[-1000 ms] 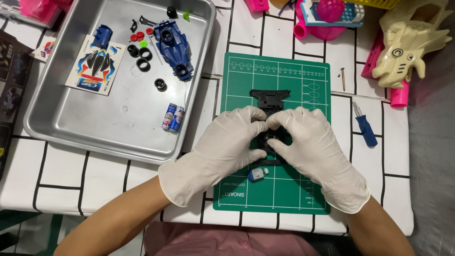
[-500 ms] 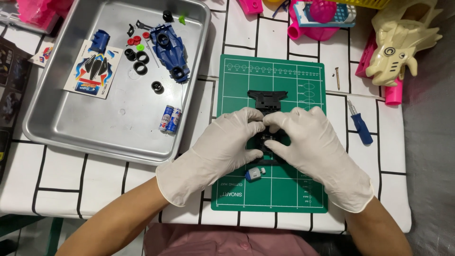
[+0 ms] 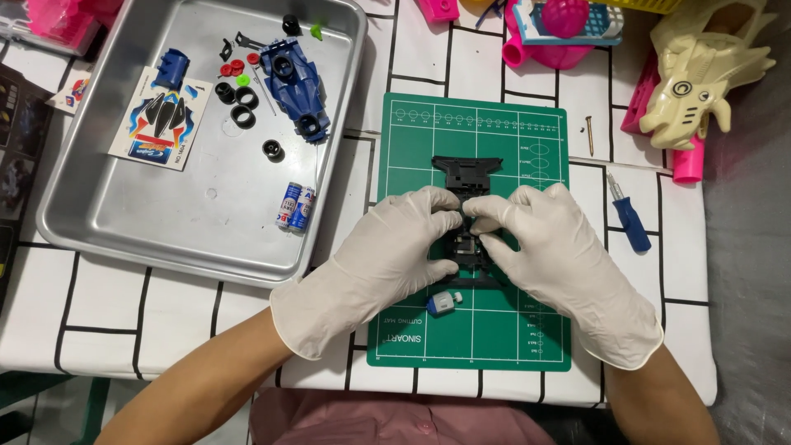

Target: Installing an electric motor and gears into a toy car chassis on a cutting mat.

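Note:
A black toy-car chassis [image 3: 467, 173] lies lengthwise on a green cutting mat [image 3: 527, 330]. My left hand [image 3: 387, 259] in a white glove grips its left side, thumb and fingers pinched at the middle. My right hand [image 3: 560, 264], also gloved, holds the right side, fingertips meeting the left ones over the chassis centre. The middle of the chassis is hidden under both hands. A small silver and blue motor [image 3: 441, 304] rests on the mat just below my left hand.
A metal tray [image 3: 198, 231] at left holds a blue car body [image 3: 297, 91], black tyres [image 3: 244, 107], red and green small parts, a sticker sheet [image 3: 161, 124] and two batteries [image 3: 295, 206]. A blue screwdriver [image 3: 630, 221], a screw [image 3: 590, 136], a cream toy creature [image 3: 700, 70] and pink toys lie right and behind.
Both hands stay on the chassis; the fingertips have drawn closer together over its middle. The view has shifted slightly.

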